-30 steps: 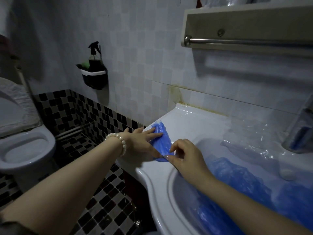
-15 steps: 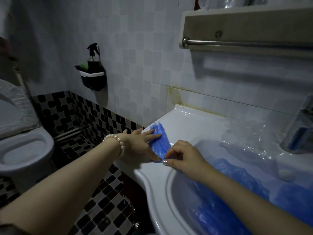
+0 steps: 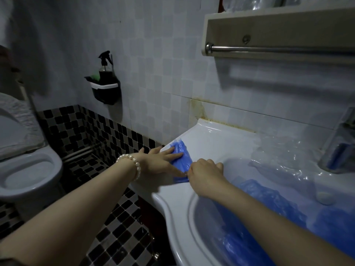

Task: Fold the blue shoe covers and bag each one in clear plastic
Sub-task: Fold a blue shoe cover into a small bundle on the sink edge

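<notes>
shoe cover (image 3: 181, 155): flat on sink ledge (image 3: 211, 139), between both hands
left hand (image 3: 159, 160): fingers spread, pressing it
right hand (image 3: 205, 174): pinching its near edge

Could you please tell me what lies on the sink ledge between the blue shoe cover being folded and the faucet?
In the head view, crumpled clear plastic lies on the white sink ledge between the blue shoe cover and the metal faucet.

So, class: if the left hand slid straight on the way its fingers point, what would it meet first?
The left hand lies flat on the blue shoe cover, fingers pointing right. Going on, it would probably cross the cover onto bare sink rim, then reach the clear plastic bags; depth is uncertain.
</notes>
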A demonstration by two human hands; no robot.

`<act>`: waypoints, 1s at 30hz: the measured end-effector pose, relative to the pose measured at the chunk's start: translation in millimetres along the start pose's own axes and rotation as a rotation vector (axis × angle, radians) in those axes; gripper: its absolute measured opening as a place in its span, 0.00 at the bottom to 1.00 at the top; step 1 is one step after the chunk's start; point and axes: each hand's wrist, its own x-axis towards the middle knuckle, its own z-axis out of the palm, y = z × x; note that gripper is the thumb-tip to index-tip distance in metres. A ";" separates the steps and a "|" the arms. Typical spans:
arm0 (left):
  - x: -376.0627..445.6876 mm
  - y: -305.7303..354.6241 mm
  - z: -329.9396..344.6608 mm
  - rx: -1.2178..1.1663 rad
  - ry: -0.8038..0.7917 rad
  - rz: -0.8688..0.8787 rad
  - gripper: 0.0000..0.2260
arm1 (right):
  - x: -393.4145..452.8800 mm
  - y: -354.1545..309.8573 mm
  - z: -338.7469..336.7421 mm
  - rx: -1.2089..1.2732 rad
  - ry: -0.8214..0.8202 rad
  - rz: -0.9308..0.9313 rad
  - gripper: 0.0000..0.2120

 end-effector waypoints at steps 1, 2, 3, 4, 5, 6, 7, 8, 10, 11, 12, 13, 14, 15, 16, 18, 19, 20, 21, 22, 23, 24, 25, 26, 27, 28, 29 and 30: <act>-0.7 -0.4 -1.0 -0.015 -0.015 -0.001 0.38 | -0.9 0.3 -0.2 0.002 0.001 0.006 0.14; -1.5 -0.5 -1.7 -0.004 -0.021 0.003 0.38 | -0.9 0.3 0.0 -0.002 -0.003 0.005 0.14; -2.3 0.2 -1.7 0.020 -0.014 0.009 0.38 | -0.2 1.1 0.5 -0.007 -0.005 0.002 0.14; -2.9 0.6 -0.8 0.039 0.001 0.011 0.36 | 0.2 1.3 0.4 0.006 -0.007 -0.002 0.13; -3.5 1.1 -0.4 0.046 0.016 0.011 0.36 | 0.3 2.1 0.2 0.052 0.006 -0.013 0.11; -3.8 2.1 0.4 0.046 0.023 0.010 0.35 | 0.0 5.0 0.6 0.140 0.026 -0.027 0.08; -3.5 2.5 0.9 0.046 0.027 0.009 0.35 | -0.3 9.5 2.1 0.283 0.060 -0.043 0.06; -3.5 2.6 1.2 0.043 0.027 0.007 0.35 | -1.5 15.0 4.5 0.471 0.101 -0.063 0.06; -3.0 1.8 0.1 0.027 0.021 0.007 0.35 | -6.1 27.7 7.9 0.797 0.155 -0.184 0.06; -2.7 1.0 -0.5 0.018 0.020 0.010 0.35 | -7.4 34.4 9.3 0.811 0.162 -0.267 0.08; -2.6 0.5 -0.7 0.010 0.021 0.012 0.35 | -7.5 39.8 10.9 0.777 0.154 -0.328 0.08; -2.3 0.2 -0.6 0.004 0.024 0.013 0.35 | -6.5 43.1 12.6 0.749 0.154 -0.359 0.07; -1.8 -0.1 -0.3 0.005 0.028 0.012 0.35 | -4.9 44.2 13.5 0.727 0.163 -0.366 0.05; -0.6 -0.2 0.3 0.009 0.033 0.011 0.34 | -3.3 43.4 14.3 0.710 0.183 -0.366 0.04; 0.6 -0.6 0.3 0.009 0.037 0.008 0.34 | -1.4 41.2 14.7 0.677 0.216 -0.363 0.03; 2.4 -1.0 -0.3 -0.046 0.018 0.007 0.35 | 1.3 33.5 15.7 0.555 0.259 -0.325 0.03; 3.2 -1.4 -1.2 -0.092 -0.002 0.007 0.37 | 3.1 29.8 15.7 0.503 0.243 -0.284 0.06; 3.6 -2.2 -1.9 -0.122 -0.018 0.004 0.38 | 4.6 26.5 13.0 0.457 0.193 -0.226 0.10; 3.9 -2.8 -2.2 -0.119 -0.023 0.001 0.38 | 6.2 23.2 9.0 0.416 0.130 -0.159 0.14; 4.2 -3.3 -1.4 -0.087 -0.014 -0.001 0.37 | 7.8 20.2 5.3 0.380 0.076 -0.096 0.15; 4.9 -3.4 -0.2 -0.044 0.007 -0.002 0.35 | 10.1 17.8 3.1 0.336 0.041 -0.056 0.13; 5.3 -3.2 1.6 -0.005 0.031 -0.003 0.32 | 12.1 15.2 1.7 0.285 0.025 -0.032 0.11; 5.3 -1.8 2.8 0.023 0.050 -0.004 0.31 | 13.8 13.5 1.0 0.246 0.016 -0.015 0.11; 5.1 -1.3 3.7 0.040 0.060 -0.005 0.30 | 13.5 12.0 1.1 0.227 0.020 -0.003 0.11; 4.5 -0.5 4.3 0.045 0.065 -0.005 0.30 | 12.7 11.6 2.6 0.239 0.044 -0.006 0.09; 4.3 -0.3 4.1 0.042 0.067 -0.006 0.30 | 11.2 12.3 4.3 0.301 0.099 -0.015 0.07; 3.9 -0.3 3.9 0.036 0.067 -0.007 0.30 | 9.1 14.6 8.1 0.427 0.172 -0.033 0.06; 3.8 -0.5 3.5 0.030 0.066 -0.008 0.30 | 6.3 17.8 12.8 0.581 0.236 -0.067 0.09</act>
